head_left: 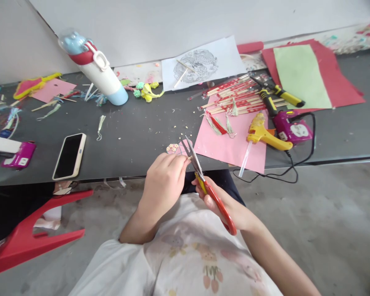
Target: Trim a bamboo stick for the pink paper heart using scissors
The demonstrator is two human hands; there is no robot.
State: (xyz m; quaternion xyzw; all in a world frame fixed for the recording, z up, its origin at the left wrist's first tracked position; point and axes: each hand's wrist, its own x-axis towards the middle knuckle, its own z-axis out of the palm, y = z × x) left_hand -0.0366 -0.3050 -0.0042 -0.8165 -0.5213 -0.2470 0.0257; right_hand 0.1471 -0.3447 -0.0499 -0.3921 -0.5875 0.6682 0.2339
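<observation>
My right hand (208, 193) is wrapped round a pair of scissors (218, 203) with red and yellow handles. Their metal blades point up and to the left, slightly apart. Just left of the blades, my left hand (166, 176) is closed in a pinch. A short, pale tip like the end of a thin wooden stick (189, 157) shows at its fingertips by the blades; the rest is hidden in the fingers. Beyond the left hand, a small cluster of pale pieces (172, 148) and a small pink paper piece (185, 147) lie at the table edge.
Pink paper (234, 144) bears a yellow glue gun (262, 133), tassels and several red-wrapped sticks (228, 96). Pliers (285, 94) and a purple device (292, 127) lie rightward. A phone (69, 156) and bottle (101, 76) are leftward. Another person sits at lower left.
</observation>
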